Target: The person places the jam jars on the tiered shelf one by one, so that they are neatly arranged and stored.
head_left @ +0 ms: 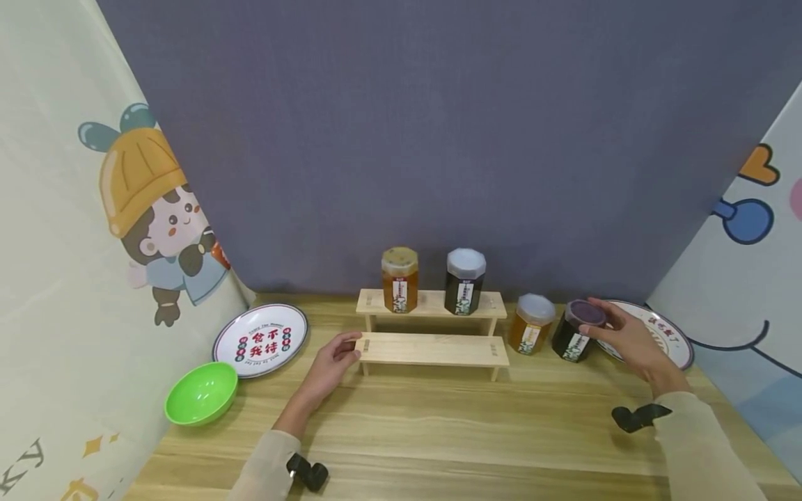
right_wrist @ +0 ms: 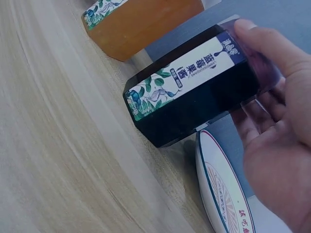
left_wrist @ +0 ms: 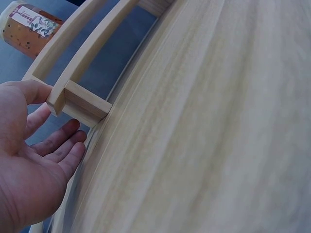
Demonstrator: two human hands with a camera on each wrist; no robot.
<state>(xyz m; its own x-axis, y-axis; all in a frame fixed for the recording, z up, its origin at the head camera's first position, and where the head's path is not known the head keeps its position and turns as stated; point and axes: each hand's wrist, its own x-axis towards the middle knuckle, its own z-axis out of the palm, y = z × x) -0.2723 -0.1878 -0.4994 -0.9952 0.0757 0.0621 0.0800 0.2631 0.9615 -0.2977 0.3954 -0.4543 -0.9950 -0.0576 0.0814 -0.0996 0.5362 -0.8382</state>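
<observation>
My right hand (head_left: 635, 342) grips the purple lid of a dark blueberry jam jar (head_left: 571, 339), thumb on one side and fingers round the other. In the right wrist view its printed label faces the camera; whether its base touches the table I cannot tell. Beside it stands an amber jar (head_left: 531, 325) with a white lid. At the left end of a two-step wooden rack (head_left: 432, 349), my left hand (head_left: 330, 367) touches the lower step with thumb and index finger, the others loose. On the upper step stand an amber jar (head_left: 399, 282) and a white-lidded dark jar (head_left: 465, 284).
A white plate with red characters (head_left: 282, 344) lies left of the rack, with a green bowl (head_left: 203, 395) in front of it. Another plate (head_left: 678, 341) lies behind my right hand. A dark curtain (head_left: 407, 139) closes off the back of the wooden table (head_left: 438, 431).
</observation>
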